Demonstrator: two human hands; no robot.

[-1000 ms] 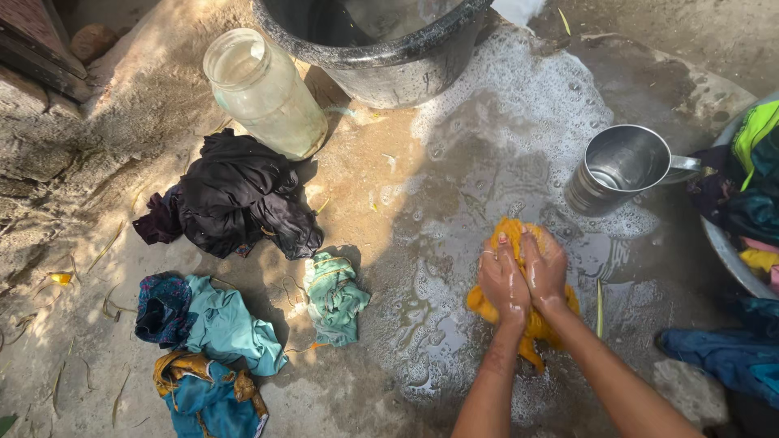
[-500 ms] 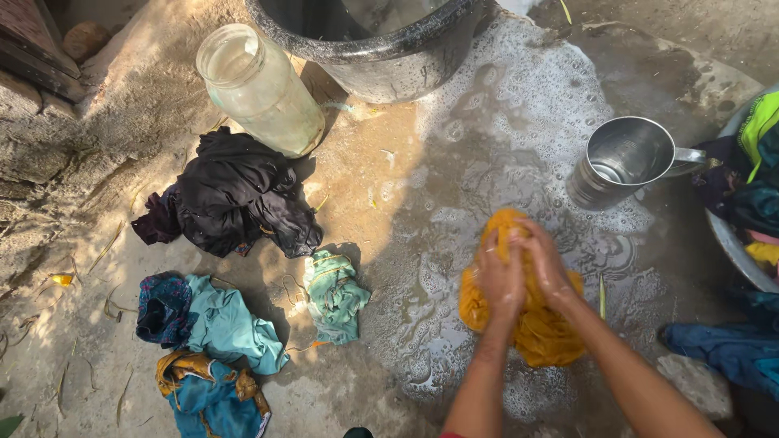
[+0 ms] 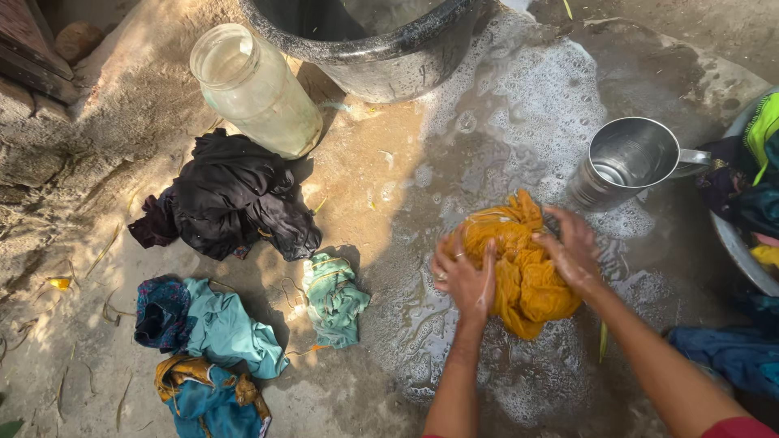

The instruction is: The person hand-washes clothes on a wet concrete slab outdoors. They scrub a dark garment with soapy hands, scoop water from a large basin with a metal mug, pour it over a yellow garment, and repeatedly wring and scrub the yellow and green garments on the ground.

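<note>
Yellow cloth [image 3: 519,264]: now bunched wider between left hand [image 3: 464,276] and right hand [image 3: 574,253]; hands have spread apart, both gripping it, on soapy floor [image 3: 487,130]; scrubbing continues.

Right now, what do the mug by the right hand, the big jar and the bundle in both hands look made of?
Mug: bare metal, probably steel; grey, shiny, reflective wall. Jar: cloudy see-through plastic or glass, cannot tell which. Bundle: mustard-yellow woven cloth, wet, wrinkled and limp, pressed between left hand and right hand.
</note>
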